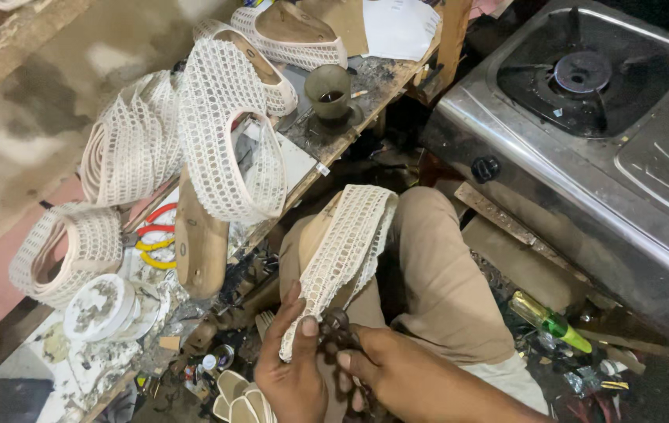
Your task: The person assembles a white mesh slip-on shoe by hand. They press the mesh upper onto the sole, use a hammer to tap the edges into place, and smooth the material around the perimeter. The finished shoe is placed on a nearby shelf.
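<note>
The person's left hand (291,364) pinches the lower edge of a white mesh shoe upper (346,247) that lies over the knee, thumb pressed on the mesh. The right hand (385,368) has its grip closed on a small dark tool (337,323) at the same edge; what kind of tool is hard to make out, and both wrists are cut off by the frame. On the table (326,145) lie five more mesh uppers, one (229,133) over a wooden last (201,243), plus a dark cup (328,88). A gas stove (585,102) stands to the right.
</note>
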`<state>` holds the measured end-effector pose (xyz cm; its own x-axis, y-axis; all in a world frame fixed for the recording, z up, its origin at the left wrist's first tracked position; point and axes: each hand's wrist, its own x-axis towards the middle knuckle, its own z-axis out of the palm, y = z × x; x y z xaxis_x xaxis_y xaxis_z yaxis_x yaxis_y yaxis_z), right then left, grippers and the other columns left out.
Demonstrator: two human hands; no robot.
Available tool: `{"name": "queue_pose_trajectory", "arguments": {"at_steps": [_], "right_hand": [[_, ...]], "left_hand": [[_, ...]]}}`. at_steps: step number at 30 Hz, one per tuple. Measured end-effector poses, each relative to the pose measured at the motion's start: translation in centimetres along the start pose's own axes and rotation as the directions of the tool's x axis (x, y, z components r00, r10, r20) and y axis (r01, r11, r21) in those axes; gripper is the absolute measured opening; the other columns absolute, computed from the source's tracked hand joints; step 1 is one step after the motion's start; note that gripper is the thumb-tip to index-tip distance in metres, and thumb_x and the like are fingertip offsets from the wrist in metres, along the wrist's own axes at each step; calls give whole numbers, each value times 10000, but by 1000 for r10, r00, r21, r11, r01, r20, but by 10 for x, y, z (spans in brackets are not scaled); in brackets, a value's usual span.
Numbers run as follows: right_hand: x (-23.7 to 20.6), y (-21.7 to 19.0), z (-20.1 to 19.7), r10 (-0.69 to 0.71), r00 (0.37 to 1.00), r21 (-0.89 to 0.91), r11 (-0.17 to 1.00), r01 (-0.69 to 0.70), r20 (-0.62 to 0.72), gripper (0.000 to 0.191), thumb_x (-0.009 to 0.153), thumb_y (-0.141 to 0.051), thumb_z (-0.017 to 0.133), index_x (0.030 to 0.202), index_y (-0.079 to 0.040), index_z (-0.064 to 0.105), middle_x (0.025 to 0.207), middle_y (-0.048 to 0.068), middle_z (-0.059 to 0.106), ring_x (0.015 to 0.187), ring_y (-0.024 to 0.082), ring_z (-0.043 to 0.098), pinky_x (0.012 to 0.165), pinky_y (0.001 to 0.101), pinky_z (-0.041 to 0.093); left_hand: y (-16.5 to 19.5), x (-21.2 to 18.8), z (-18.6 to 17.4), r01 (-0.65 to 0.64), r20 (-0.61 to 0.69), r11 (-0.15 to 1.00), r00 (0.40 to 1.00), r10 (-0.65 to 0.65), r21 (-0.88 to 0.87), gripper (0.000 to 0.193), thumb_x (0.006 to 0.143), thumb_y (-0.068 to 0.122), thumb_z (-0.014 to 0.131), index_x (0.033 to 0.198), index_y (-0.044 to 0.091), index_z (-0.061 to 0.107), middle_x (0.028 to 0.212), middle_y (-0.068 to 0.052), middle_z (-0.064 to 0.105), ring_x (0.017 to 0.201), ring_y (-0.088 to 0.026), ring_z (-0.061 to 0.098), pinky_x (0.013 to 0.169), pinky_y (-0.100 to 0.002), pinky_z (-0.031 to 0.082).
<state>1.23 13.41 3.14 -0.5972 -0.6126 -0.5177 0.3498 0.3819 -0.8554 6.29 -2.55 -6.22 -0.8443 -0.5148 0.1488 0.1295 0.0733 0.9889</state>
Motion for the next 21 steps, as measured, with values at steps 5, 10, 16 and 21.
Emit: {"name": "queue_pose_trajectory", "arguments": {"at_steps": [5, 10, 16, 21], "right_hand": [[-3, -12, -7, 130, 988, 110, 984, -140, 86, 327, 1051, -292, 527, 1082, 21, 615, 759, 25, 611, 623, 150, 587, 590, 328, 513], [21, 11, 21, -217, 971, 17, 976, 219, -97, 329, 1045, -303, 533, 1268, -89, 647, 753, 36, 644, 667, 137, 583, 623, 323, 517], [20, 31, 14, -362, 929, -452, 843, 290, -79, 276, 1054, -282, 534, 1184, -60, 631, 857, 111, 708, 720, 246, 719, 641, 400, 526], [10, 4, -3, 125, 975, 23, 991, -131, 183, 332, 1063, -279, 515, 1041, 15, 667, 780, 59, 713, 678, 177, 693, 631, 335, 560]], "left_hand": [[2, -1, -1, -108, 52, 994, 993, 109, -17, 324, 984, 52, 650, 1285, -68, 655, 1464, -258, 612, 1405, -325, 564, 1171, -427, 419], [12, 8, 0, 180, -37, 913, 977, -208, -366, 428, 993, 110, 589, 1382, -67, 598, 1446, -239, 626, 1305, -314, 619, 1084, -439, 481], [27, 21, -12, 522, 104, 735, 839, -535, -434, 511, 943, 173, 561, 1427, 8, 555, 1365, -194, 656, 1148, -288, 677, 876, -474, 557], [20, 2, -10, 347, 62, 907, 938, -342, -240, 530, 974, 188, 600, 1459, -19, 550, 1445, -219, 649, 1255, -272, 643, 1030, -386, 494]]}}
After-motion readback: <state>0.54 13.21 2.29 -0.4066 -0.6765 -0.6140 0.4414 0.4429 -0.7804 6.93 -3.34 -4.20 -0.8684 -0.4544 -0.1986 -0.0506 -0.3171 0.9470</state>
